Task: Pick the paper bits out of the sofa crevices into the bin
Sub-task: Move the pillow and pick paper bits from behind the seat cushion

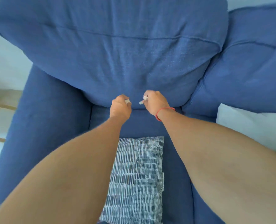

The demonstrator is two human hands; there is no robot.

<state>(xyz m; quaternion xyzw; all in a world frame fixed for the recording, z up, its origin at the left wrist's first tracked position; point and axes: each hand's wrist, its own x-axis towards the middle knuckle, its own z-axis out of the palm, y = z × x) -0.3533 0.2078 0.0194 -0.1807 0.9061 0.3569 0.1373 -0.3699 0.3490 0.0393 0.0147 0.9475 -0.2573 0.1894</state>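
Note:
Both my hands hover over the back crevice of a blue sofa [134,62], where the back cushion meets the seat. My left hand [120,108] is closed around a small white paper bit [127,101] that sticks out between its fingertips. My right hand [155,102], with a red band on the wrist, pinches white paper bits [144,100] that poke out to its left. The two hands are a short gap apart. No bin is in view.
A blue-and-white patterned cushion [137,178] lies on the seat between my forearms. A white pillow [250,126] sits at the right. The sofa's left armrest [42,118] runs down the left, with pale floor beyond it.

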